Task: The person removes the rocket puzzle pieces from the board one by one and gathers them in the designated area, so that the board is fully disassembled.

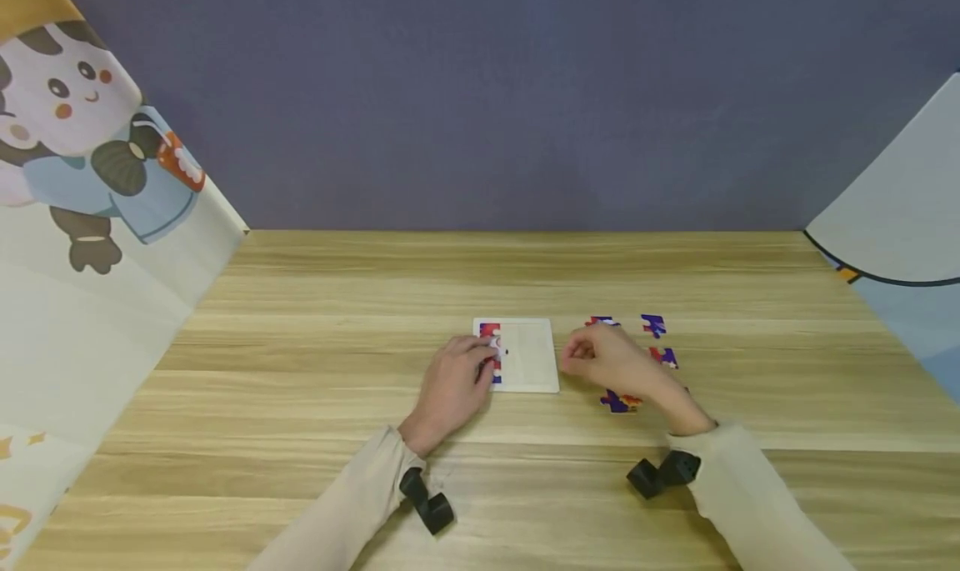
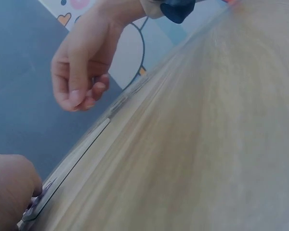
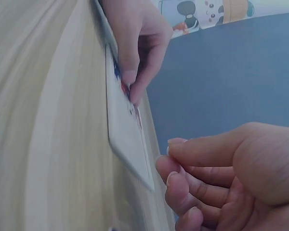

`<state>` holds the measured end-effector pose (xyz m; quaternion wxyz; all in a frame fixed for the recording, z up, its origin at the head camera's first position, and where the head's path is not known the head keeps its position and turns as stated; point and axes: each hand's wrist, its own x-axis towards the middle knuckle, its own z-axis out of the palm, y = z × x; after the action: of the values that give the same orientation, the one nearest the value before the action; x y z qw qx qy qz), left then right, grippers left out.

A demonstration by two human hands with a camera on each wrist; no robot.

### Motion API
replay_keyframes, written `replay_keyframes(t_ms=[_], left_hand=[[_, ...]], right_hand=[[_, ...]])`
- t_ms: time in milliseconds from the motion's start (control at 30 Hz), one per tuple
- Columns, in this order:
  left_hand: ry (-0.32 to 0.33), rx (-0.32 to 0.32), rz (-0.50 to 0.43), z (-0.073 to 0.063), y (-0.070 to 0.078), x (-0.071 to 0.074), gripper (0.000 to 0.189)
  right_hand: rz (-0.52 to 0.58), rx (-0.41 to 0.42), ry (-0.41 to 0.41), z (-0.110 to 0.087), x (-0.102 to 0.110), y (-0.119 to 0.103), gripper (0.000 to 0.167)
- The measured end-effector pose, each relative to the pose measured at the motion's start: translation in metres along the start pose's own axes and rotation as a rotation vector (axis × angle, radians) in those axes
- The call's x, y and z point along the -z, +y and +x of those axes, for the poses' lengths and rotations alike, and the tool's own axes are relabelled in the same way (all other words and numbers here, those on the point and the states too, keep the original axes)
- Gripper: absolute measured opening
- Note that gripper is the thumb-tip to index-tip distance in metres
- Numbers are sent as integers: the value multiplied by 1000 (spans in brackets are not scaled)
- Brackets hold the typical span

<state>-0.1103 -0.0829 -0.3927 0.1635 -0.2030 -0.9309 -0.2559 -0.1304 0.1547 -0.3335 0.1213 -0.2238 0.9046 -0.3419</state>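
In the head view, a shallow white puzzle tray [image 1: 528,371] lies on the table with a column of red, white and purple jigsaw pieces [image 1: 489,329] along its left side. My left hand [image 1: 453,383] rests over that column, its thumb and fingertips touching the pieces and covering part of them. My right hand [image 1: 611,360] hovers just past the tray's right edge. Its fingers are loosely curled and nothing shows between them, as the right wrist view of that hand [image 3: 216,178] confirms.
Loose jigsaw pieces lie right of the tray: purple ones [image 1: 653,326] at the back, a red and purple one [image 1: 663,357] beside my right hand, and purple and orange ones [image 1: 617,401] nearer me. A dark blue-grey wall [image 1: 510,104] stands behind the wooden table [image 1: 300,304].
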Motion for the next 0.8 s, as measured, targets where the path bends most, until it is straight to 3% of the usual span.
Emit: replay_keyframes(t_ms=[433,800], left_hand=[[-2,11,0,1,-1,2,16],[16,8,-13,1,-1,1,14]], right_hand=[[40,9,16,35,-22,-26,4],[45,-17,11,56,-27,-30,22]])
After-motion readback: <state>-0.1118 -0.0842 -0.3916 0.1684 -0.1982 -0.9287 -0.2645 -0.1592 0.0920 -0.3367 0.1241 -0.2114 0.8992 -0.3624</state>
